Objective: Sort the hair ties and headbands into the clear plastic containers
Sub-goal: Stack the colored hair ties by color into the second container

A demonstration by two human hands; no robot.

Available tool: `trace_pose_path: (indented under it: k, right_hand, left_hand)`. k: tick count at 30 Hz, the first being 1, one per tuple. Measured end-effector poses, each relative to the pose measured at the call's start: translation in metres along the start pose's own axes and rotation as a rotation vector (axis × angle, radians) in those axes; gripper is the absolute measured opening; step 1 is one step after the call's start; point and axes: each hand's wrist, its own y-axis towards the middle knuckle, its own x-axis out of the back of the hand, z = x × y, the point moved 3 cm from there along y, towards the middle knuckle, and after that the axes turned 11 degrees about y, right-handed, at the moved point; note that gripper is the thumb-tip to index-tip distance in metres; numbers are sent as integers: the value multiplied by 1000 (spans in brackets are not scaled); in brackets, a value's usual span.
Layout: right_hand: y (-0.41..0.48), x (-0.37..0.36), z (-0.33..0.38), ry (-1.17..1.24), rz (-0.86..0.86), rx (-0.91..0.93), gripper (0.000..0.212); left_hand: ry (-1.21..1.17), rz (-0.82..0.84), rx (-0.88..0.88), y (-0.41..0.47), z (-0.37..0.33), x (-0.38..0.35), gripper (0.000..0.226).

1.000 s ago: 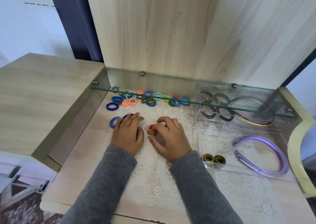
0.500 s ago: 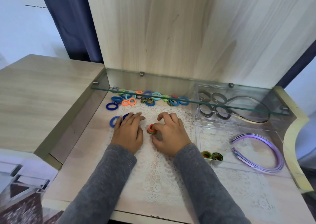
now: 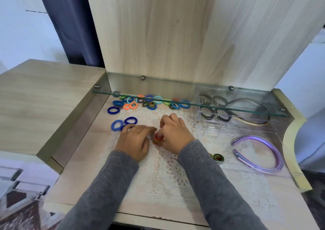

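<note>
My right hand pinches a small stack of orange and green hair ties on the lace mat. My left hand rests flat beside them, fingers straight, its fingertips close to the stack. Two blue hair ties lie just beyond my left hand. Several loose hair ties in blue, orange, green and teal lie in a row under the glass shelf. The near clear container holds purple headbands and green-orange hair ties. The far clear container holds dark hair ties and a dark headband.
A glass shelf juts out low over the back of the desk, above the loose ties and the far container. An upright wooden panel stands behind it. A raised wooden surface borders the left side.
My right hand has curled tighter round the orange and green ties and tipped them up. My left hand has shifted right, uncovering a blue tie.
</note>
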Motion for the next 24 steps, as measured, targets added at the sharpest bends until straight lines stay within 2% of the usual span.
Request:
trace_pose_path:
  k: [3, 16, 24]
  right_hand:
    - [-2, 0, 0, 4, -24, 11, 23]
    - [-18, 12, -4, -57, -52, 30, 22]
    - [-42, 42, -30, -84, -79, -24, 22]
  left_hand:
    - [-36, 2, -43, -5, -9, -2, 44]
    - [-231, 52, 102, -8, -28, 1, 51]
    - [-315, 97, 37, 17, -66, 10, 56]
